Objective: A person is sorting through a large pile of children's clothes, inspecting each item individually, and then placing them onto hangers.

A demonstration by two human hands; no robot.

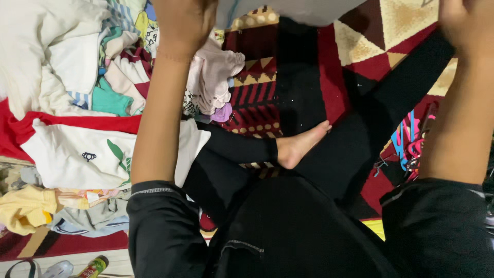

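Both hands, left hand (184, 20) and right hand (465, 23), are gripping a pale garment (303, 9) raised at the frame's top, fingers closed on its edge. Folding is barely showing yet: a large clothes pile (77, 77) is lying unsorted on the patterned rug (360, 46), hangers (411, 144) beside the leg.

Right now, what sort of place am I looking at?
Probably a room in a home, with laundry being sorted on the floor: a patterned red carpet, a heap of mixed clothes, and plastic hangers beside the seated person.

Home floor, patterned rug (360, 31), heap of laundry (87, 77), plastic hangers (411, 144)
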